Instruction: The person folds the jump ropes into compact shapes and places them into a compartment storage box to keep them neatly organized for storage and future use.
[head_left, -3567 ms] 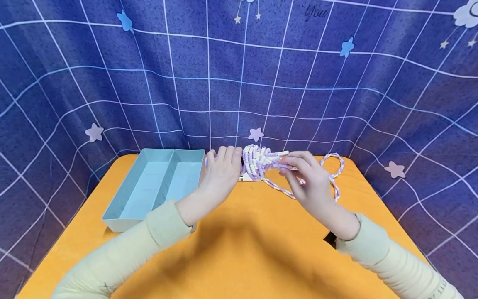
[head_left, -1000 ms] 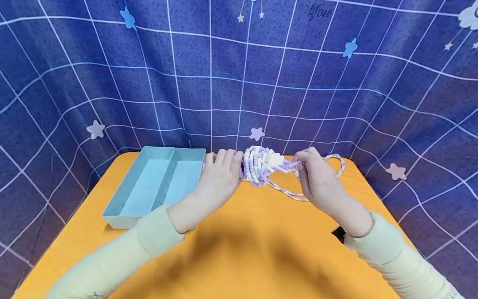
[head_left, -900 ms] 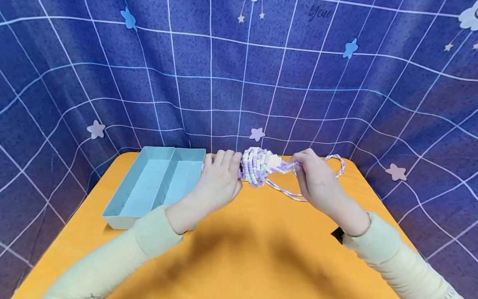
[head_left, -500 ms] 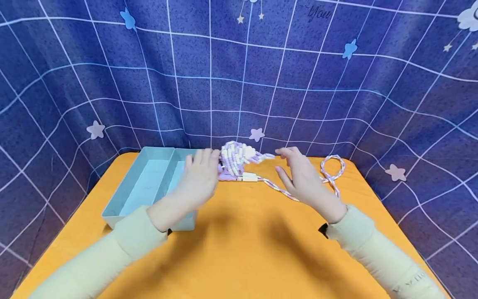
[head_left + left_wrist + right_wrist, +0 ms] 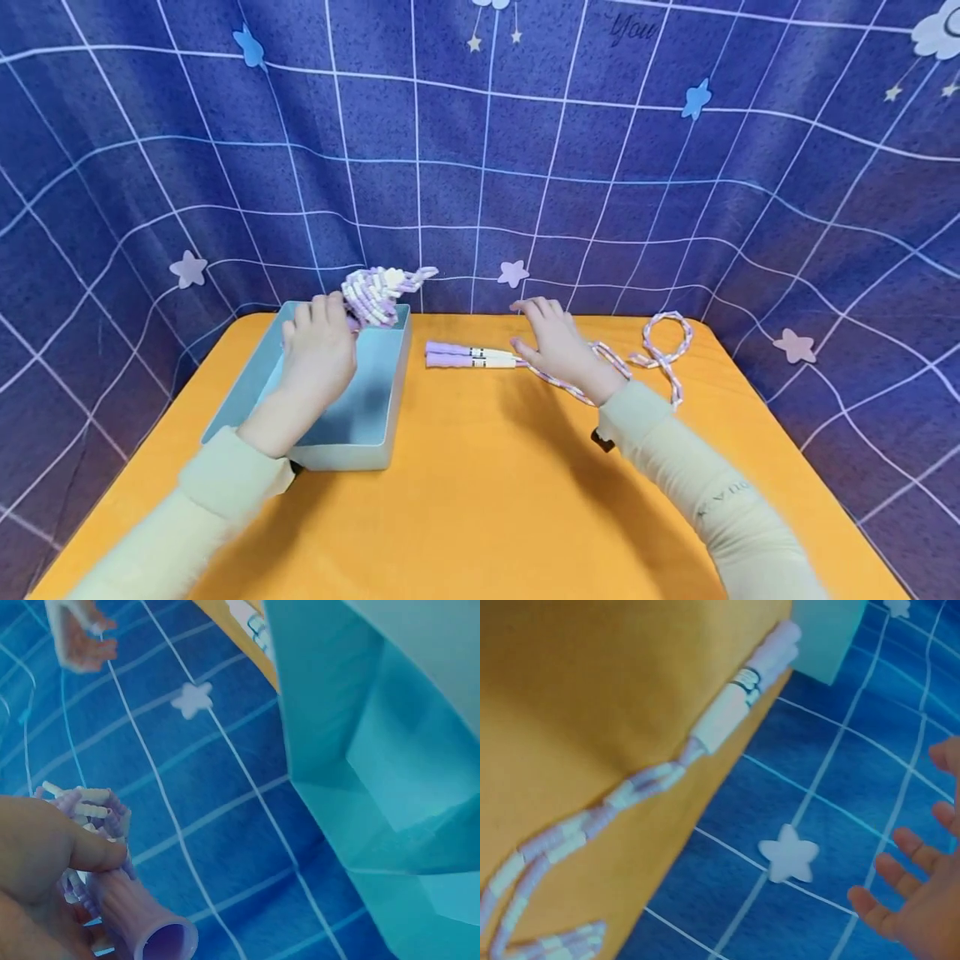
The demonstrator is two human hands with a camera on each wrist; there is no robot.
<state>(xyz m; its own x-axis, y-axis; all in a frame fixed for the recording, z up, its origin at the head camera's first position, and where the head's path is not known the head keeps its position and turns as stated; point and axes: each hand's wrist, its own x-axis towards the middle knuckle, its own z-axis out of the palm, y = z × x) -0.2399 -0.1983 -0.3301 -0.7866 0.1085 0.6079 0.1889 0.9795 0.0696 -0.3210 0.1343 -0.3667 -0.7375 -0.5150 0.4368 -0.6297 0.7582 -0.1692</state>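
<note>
Purple and white beads make up both skipping ropes: two ropes, one tray, two hands, one table. One bundled rope (image 5: 378,293) is wound into a tight knot of short tube beads, alternately lilac and white, with a loose tail poking out to the right; the left hand (image 5: 318,354) grips it with fingers curled round it, above the far end of the pale blue tray (image 5: 390,417), over its right-hand compartment. In the left wrist view the bundle (image 5: 94,832) shows a flared lilac handle end sticking out below the thumb, the beads wrapped about it. The tray has two long compartments side by side (only the divider's far end shows past the arm) and stands on the left part of the orange table (image 5: 480,500). A second rope (image 5: 645,354) lies uncoiled on the table, its two lilac-and-white handles (image 5: 468,357) side by side, touching, just right of the tray, its beaded cord running right into a loose loop near the far edge. The right hand (image 5: 558,346) hovers over the cord just beyond the handles, fingers spread and relaxed, holding nothing; whether it touches the cord cannot be told. Behind the table hangs a dark blue cloth (image 5: 600,167) with a white grid and stars.
</note>
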